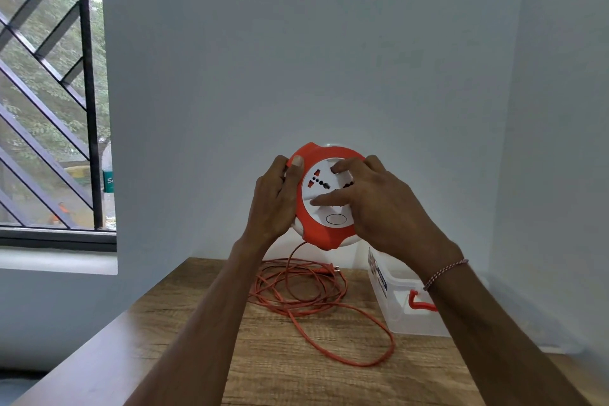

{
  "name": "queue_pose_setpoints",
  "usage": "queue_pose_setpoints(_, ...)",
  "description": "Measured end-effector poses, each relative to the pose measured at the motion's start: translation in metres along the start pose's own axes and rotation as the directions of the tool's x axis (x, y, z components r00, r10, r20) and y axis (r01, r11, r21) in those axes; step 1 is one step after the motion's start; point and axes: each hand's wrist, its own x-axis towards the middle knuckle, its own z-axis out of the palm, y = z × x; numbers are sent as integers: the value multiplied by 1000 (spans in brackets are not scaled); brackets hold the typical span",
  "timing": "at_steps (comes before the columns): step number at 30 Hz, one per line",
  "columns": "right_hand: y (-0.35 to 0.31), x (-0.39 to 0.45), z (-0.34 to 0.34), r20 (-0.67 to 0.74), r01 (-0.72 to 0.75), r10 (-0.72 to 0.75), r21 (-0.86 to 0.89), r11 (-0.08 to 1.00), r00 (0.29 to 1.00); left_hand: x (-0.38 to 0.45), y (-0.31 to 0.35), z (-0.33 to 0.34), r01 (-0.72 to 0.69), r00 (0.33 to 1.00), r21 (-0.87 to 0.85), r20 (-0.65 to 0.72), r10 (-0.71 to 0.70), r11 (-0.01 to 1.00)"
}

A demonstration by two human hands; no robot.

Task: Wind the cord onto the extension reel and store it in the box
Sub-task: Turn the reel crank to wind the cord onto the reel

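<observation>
We start at the fingers [324,199] of the right hand [379,204]: index and thumb are stretched out and pressed flat on the white socket face of the extension reel [324,198], not curled round anything. The left hand [275,199] grasps the orange rim at nine o'clock, thumb laid across the front edge, the other fingers wrapped behind out of our sight. The reel is held up in the air above the tabletop [263,372], its round face tipped toward us and slightly leftward, the axle pointing roughly at the camera. Both forearms rise from the bottom of the view and converge on it; a thin thread bracelet [445,273] circles the right wrist. From the reel's six o'clock edge the orange cord [316,293] drops to the wood and lies in loose loops, one long loop trailing out toward five o'clock. At four o'clock from the reel sits the clear plastic box [395,303] with a red latch, partly hidden by the right forearm. A barred window [49,92] fills the left.
</observation>
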Motion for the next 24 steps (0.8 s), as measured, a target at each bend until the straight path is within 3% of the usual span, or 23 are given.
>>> queue_pose_setpoints(7,1,-5,7,-146,-66,59,-44,997,987,1,0,0,-15,1000,17,-3,15,1000)
queue_pose_setpoints(15,-3,-2,4,-217,-204,230,134,970,949,2,0,-1,-8,1000,23,-13,8,1000)
queue_pose_setpoints(20,4,-2,-3,-280,-116,141,104,988,950,1,1,1,-11,1000,16,7,11,1000)
queue_pose_setpoints(24,10,-1,-7,-125,21,-1,152,988,992,1,2,0,-25,1000,17,-6,25,1000)
